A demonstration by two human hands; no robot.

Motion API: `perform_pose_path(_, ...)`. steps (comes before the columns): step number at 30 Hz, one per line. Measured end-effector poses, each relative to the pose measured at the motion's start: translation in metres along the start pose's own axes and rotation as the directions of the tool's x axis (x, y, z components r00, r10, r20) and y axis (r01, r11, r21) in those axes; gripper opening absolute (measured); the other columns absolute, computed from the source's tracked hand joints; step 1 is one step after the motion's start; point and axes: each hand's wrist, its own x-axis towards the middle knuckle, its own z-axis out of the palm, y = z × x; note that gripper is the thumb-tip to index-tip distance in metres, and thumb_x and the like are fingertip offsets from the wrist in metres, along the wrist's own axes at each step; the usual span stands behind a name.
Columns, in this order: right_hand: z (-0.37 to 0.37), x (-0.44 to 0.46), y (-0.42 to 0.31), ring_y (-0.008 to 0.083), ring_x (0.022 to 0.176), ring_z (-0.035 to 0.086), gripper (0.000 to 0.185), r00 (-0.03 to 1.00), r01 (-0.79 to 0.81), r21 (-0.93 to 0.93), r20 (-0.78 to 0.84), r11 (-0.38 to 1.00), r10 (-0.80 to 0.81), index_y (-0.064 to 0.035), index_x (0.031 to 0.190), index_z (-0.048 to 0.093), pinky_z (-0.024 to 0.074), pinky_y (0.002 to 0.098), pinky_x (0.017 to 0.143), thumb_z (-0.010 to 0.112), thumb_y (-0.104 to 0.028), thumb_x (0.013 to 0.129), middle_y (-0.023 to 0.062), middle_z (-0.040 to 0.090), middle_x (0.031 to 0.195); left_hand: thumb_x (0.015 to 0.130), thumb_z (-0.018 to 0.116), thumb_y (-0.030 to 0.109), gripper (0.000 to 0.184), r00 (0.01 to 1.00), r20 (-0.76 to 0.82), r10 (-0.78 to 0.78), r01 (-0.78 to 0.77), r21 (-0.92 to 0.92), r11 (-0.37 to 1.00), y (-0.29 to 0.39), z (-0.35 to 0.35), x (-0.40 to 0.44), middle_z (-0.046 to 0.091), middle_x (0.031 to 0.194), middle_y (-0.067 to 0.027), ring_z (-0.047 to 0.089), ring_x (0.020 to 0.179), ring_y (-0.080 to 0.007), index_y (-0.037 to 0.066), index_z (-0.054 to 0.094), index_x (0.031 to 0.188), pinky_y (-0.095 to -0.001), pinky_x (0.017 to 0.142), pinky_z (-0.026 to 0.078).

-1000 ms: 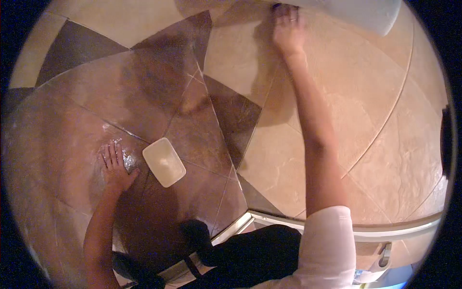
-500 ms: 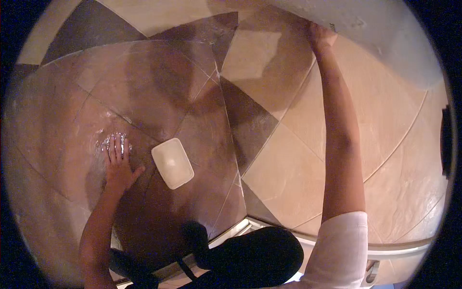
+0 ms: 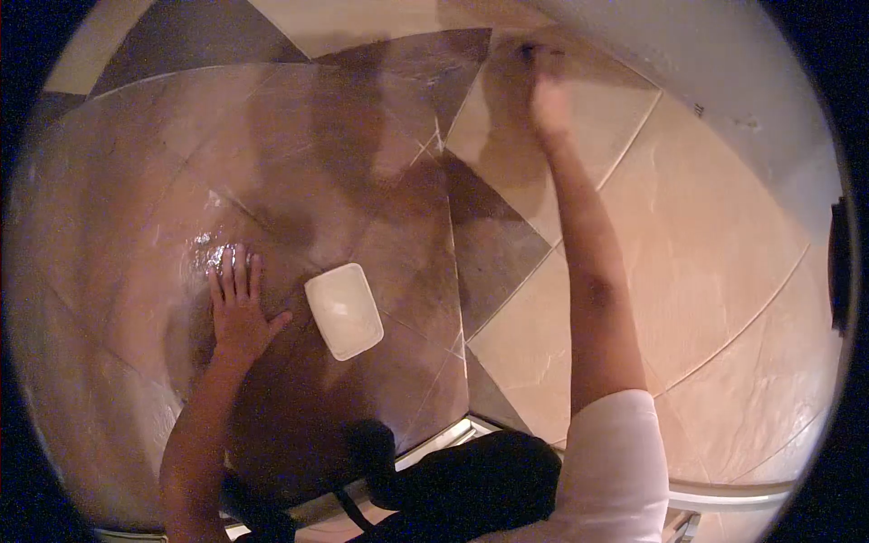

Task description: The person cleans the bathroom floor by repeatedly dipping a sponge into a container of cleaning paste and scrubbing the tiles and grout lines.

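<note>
My left hand (image 3: 243, 308) lies flat on the wet dark tile floor (image 3: 308, 217), fingers spread, with shiny water by its fingertips. Just right of its thumb sits a white rectangular plastic tub or lid (image 3: 345, 311), apart from the hand. My right arm stretches far forward. At its end, my right hand (image 3: 549, 104) is against the light tiles (image 3: 516, 145), blurred by motion. Its fingers look closed, and a small dark bit shows at their tips. What they hold, if anything, I cannot make out.
A pale smooth curved surface (image 3: 724, 100) borders the tiles at the upper right. Below me runs a white frame or track (image 3: 444, 439), with my dark-clothed knee (image 3: 489, 475) over it. A dark object (image 3: 838, 267) stands at the right edge.
My right hand has swept left across the light tiles, away from the pale surface. The view has shifted slightly; my left hand stays flat beside the white tub or lid.
</note>
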Motion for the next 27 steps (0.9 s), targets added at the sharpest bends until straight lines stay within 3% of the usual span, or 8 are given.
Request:
perform_pose_path(4, -0.016, 0.096, 0.042, 0.0338, 0.111, 0.054, 0.048, 0.956, -0.148, 0.520, -0.144, 0.841, 0.257, -0.0080, 0.133, 0.043, 0.0466, 0.0452, 0.085, 0.044, -0.031, 0.091, 0.0164, 0.044, 0.136, 0.066, 0.064, 0.062, 0.107, 0.998, 0.047, -0.030, 0.028, 0.028, 0.999, 0.002, -0.004, 0.003, 0.006, 0.151, -0.0191, 0.002, 0.140, -0.0351, 0.002, 0.020, 0.142, -0.0543, 0.111, 0.001)
perform_pose_path(10, 0.057, 0.122, -0.048, 0.0397, 0.104, 0.057, 0.058, 0.572, -0.145, -0.265, -0.808, 0.953, -0.137, -0.0007, 0.132, 0.041, 0.0446, 0.0445, 0.090, 0.051, -0.033, 0.085, 0.0261, 0.059, 0.113, 0.064, 0.067, 0.059, 0.109, 0.997, 0.073, -0.015, 0.018, -0.046, 0.999, 0.006, -0.004, 0.014, 0.006, 0.150, -0.0240, 0.002, 0.139, -0.0388, -0.002, 0.020, 0.141, -0.0561, 0.110, 0.000)
perform_pose_path(14, 0.004, 0.092, -0.096, 0.0394, 0.106, 0.056, 0.058, 0.726, -0.335, 0.659, -0.275, 0.673, 0.630, 0.0019, 0.122, 0.045, 0.0446, 0.0411, 0.093, 0.061, -0.030, 0.077, 0.0273, 0.054, 0.118, 0.066, 0.063, 0.063, 0.107, 0.993, 0.118, -0.020, 0.022, -0.018, 1.000, 0.007, -0.006, 0.019, 0.004, 0.150, -0.0231, 0.001, 0.139, -0.0380, 0.001, 0.020, 0.142, -0.0539, 0.111, 0.001)
perform_pose_path(15, -0.017, 0.088, -0.099, 0.0396, 0.108, 0.055, 0.059, 0.750, -0.487, 0.716, 0.050, 0.501, 0.659, 0.0014, 0.121, 0.045, 0.0439, 0.0408, 0.094, 0.064, -0.029, 0.074, 0.0266, 0.052, 0.123, 0.066, 0.063, 0.063, 0.107, 0.994, 0.111, -0.022, 0.024, -0.016, 1.000, 0.007, -0.008, 0.018, 0.004, 0.150, -0.0231, 0.001, 0.139, -0.0377, 0.001, 0.021, 0.142, -0.0537, 0.111, 0.001)
perform_pose_path(19, 0.043, 0.092, -0.028, 0.0368, 0.101, 0.059, 0.042, 0.806, -0.592, 0.664, 0.486, 0.457, 0.339, -0.0005, 0.112, 0.051, 0.0471, 0.0400, 0.089, 0.061, -0.023, 0.078, 0.0222, 0.057, 0.117, 0.063, 0.068, 0.060, 0.111, 1.000, 0.011, 0.022, -0.021, -0.086, 0.996, 0.001, 0.003, 0.016, 0.006, 0.149, -0.0269, 0.003, 0.138, -0.0414, -0.003, 0.020, 0.141, -0.0563, 0.110, 0.001)
perform_pose_path(21, 0.070, 0.080, -0.004, 0.0298, 0.096, 0.060, 0.033, 0.988, -0.089, 0.516, -0.061, 0.852, 0.141, -0.0021, 0.105, 0.056, 0.0489, 0.0373, 0.085, 0.060, -0.025, 0.081, 0.0179, 0.061, 0.109, 0.067, 0.061, 0.064, 0.107, 0.995, 0.095, 0.008, -0.003, -0.047, 0.999, 0.000, 0.000, 0.017, 0.004, 0.150, -0.0227, 0.001, 0.140, -0.0361, 0.001, 0.020, 0.143, -0.0531, 0.111, 0.001)
perform_pose_path(23, 0.083, 0.081, 0.010, 0.0246, 0.092, 0.061, 0.028, 0.907, 0.266, 0.183, -0.381, 0.946, -0.181, -0.0033, 0.099, 0.060, 0.0504, 0.0352, 0.082, 0.060, -0.027, 0.084, 0.0147, 0.063, 0.103, 0.067, 0.061, 0.065, 0.107, 0.995, 0.097, 0.006, -0.001, -0.053, 0.999, -0.005, 0.009, 0.017, 0.004, 0.150, -0.0225, 0.001, 0.140, -0.0360, 0.002, 0.020, 0.143, -0.0531, 0.111, 0.001)
perform_pose_path(27, 0.059, 0.142, 0.043, 0.0291, 0.123, 0.041, 0.057, 0.814, 0.207, 0.230, -0.580, 0.951, -0.037, -0.0089, 0.129, 0.043, 0.0368, 0.0444, 0.099, 0.052, -0.044, 0.085, 0.0110, 0.042, 0.135, 0.067, 0.061, 0.066, 0.107, 0.991, 0.134, -0.017, 0.027, -0.071, 0.997, -0.003, 0.006, 0.019, 0.004, 0.151, -0.0218, 0.000, 0.140, -0.0365, 0.003, 0.019, 0.143, -0.0534, 0.111, 0.000)
